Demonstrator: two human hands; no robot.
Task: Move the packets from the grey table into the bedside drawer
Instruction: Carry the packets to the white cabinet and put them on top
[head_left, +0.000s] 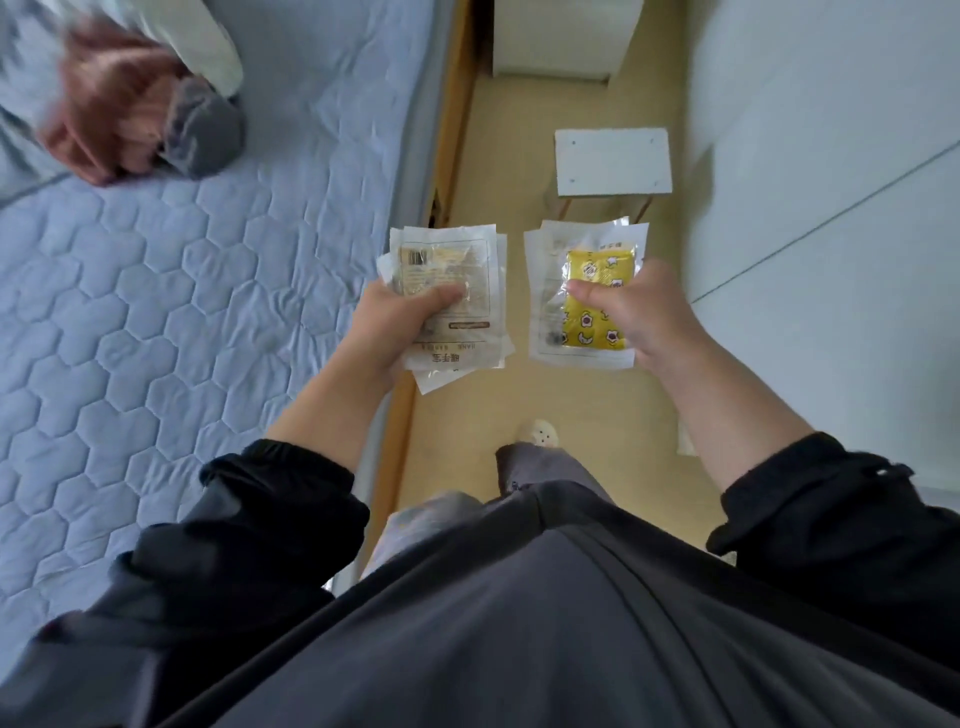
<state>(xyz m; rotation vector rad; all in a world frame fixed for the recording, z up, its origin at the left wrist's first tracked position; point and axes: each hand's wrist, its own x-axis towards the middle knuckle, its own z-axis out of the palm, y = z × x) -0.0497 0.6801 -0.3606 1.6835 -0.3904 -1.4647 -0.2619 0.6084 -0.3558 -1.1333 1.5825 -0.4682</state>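
My left hand (397, 325) grips a stack of clear plastic packets (452, 260), the top one printed side down with a barcode showing. A second stack of packets (587, 244) sits in my right hand (639, 312), the thumb pressing on the top one, which holds a yellow patterned pad (597, 317). Both stacks are held out over the wooden floor in the narrow aisle beside the bed. A white cabinet (561, 41) stands at the aisle's far end; whether it is the bedside drawer I cannot tell. The grey table is out of view.
A bed with a blue quilted cover (182, 312) fills the left side, with pink and grey cloth bundles (145, 119) and a pale pillow at its head. A small white stool (613, 161) stands ahead in the aisle. A white wall (831, 182) runs along the right.
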